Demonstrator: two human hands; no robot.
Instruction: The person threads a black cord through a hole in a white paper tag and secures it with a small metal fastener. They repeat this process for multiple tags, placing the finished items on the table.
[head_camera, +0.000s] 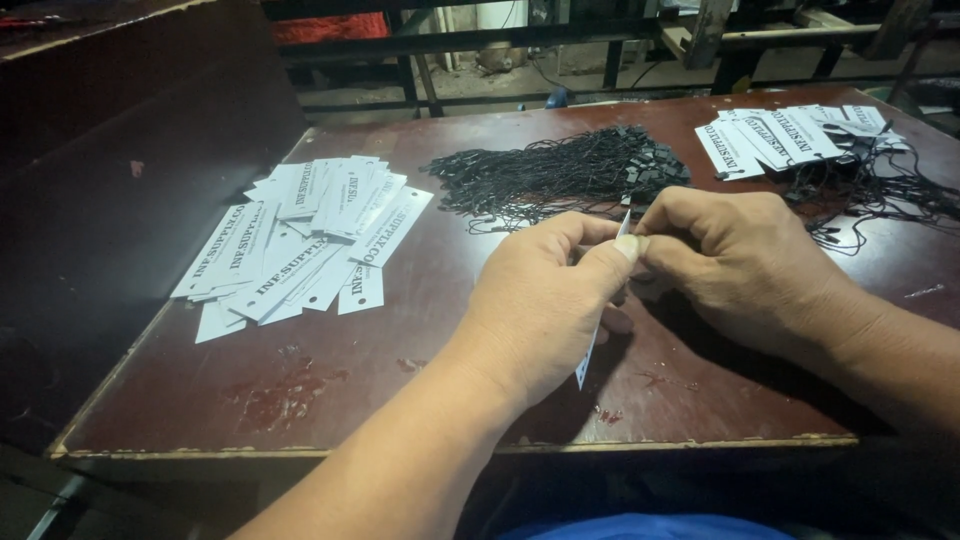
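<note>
A worn, dark reddish table (300, 400) fills most of the view, its far edge set against a dim metal frame. On its left part a loose spread of white paper tags (300, 245) is fanned out flat, apparently kept within easy reach of the left side. At the far right a second pile of tags (775, 135) is seen, with black cords trailing from it across the tabletop. Between the two piles, just beyond the hands, a bundle of black string loops (560, 175) with small plastic ends is laid in a heap. Nearer the camera, the left hand (540, 310) and the right hand (740, 260) are brought together above the table's front edge. A single white tag (592, 350) is pinched edge-on by the left thumb and fingers, so that only its thin side and lower end are shown, and its top is met by the closed fingertips of the right hand. Whether a string is gripped there cannot be told, since the spot is hidden by the fingers.
</note>
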